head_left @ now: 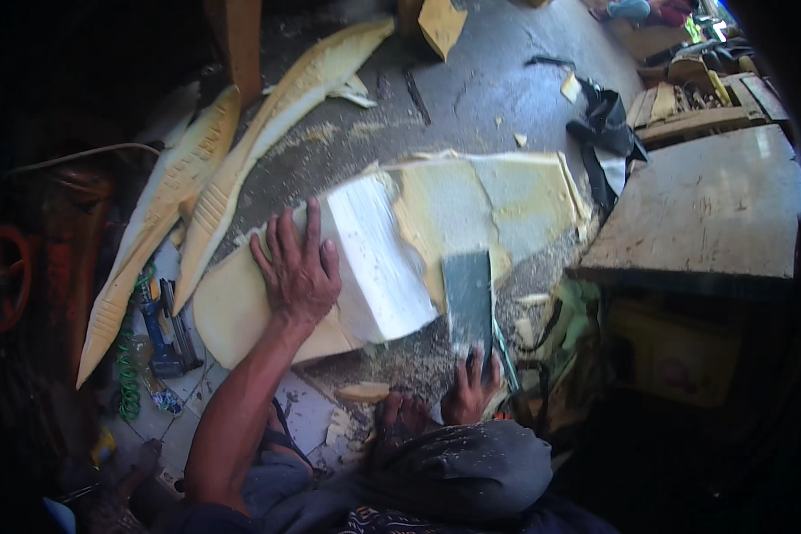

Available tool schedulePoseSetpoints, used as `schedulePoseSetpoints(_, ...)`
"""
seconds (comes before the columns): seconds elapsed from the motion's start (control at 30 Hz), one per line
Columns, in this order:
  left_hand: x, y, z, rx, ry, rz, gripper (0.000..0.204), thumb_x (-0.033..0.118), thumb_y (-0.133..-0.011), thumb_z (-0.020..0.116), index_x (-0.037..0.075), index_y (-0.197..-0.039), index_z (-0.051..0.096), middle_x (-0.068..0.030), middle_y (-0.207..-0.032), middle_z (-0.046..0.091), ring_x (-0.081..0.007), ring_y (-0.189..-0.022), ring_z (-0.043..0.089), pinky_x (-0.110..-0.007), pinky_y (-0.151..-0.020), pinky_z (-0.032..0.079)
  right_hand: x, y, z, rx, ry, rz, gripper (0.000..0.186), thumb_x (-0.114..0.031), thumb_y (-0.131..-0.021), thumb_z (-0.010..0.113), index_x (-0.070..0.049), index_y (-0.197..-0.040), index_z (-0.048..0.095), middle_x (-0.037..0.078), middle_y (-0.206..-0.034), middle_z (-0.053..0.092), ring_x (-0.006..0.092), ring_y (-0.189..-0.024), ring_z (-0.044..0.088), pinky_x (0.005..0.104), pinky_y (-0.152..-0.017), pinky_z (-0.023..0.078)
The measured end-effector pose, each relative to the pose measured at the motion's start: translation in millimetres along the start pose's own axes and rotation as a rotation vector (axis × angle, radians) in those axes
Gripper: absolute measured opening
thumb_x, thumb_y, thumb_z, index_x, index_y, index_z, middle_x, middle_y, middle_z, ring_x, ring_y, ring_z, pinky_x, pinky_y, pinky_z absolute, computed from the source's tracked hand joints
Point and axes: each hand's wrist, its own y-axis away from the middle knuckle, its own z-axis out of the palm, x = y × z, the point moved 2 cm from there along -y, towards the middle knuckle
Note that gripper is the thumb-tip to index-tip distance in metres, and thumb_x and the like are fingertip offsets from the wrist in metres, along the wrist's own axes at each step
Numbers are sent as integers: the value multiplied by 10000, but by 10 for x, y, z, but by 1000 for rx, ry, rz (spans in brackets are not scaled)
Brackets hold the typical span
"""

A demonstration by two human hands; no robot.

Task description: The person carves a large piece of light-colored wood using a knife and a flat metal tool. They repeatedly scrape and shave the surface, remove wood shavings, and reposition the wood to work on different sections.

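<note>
A large pale-yellow foam piece (534, 191) lies before me, with a bright white, freshly bared band (374, 258) across its middle. My left hand (298, 271) rests on its left part, palm down, fingers spread. Low at the centre, my right hand (472, 392) grips the near end of a flat dark-green board (468, 298), long and rectangular. The board's far end overlaps the foam's near edge. Its underside is hidden, so I cannot tell whether it is a sanding board. Part of the right hand's grip is covered by the board and my knee.
Two long carved foam pieces (276, 107) lean at the left. Beside them are a blue power tool (162, 334) and a green coiled hose (128, 374). Crumbs and scraps (362, 392) litter the floor. A wooden board-topped table (703, 205) and black cloth (607, 133) stand at the right.
</note>
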Motion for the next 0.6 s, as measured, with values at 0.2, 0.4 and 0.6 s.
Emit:
schedulePoseSetpoints(0.2, 13, 7, 5, -34, -3, 27, 638, 349, -1036, 452, 178, -1636, 321, -229, -1498, 407, -420, -1411, 376, -698, -1178, 161, 73, 8, 128, 24, -61, 105, 506, -84, -946, 521, -128, -1446, 585, 114, -1588, 505, 417, -1439, 442, 605, -1172, 286)
schedulePoseSetpoints(0.4, 15, 1, 16, 3, 32, -9, 638, 362, -1027, 468, 180, -1626, 343, -237, -1490, 409, -432, -1404, 382, -712, -1165, 175, 149, -71, 217, -55, -479, 159, 527, -119, -931, 558, -12, -1446, 557, 211, -1505, 561, 406, -1396, 491, 578, -1156, 315)
schedulePoseSetpoints(0.6, 3, -43, 8, 6, 28, -1, 665, 378, -1007, 499, 169, -1621, 353, -232, -1482, 422, -428, -1391, 394, -702, -1165, 184, 146, -196, 263, 28, 37, 104, 511, -32, -964, 485, -171, -1442, 600, 82, -1657, 413, 360, -1545, 285, 673, -1140, 272)
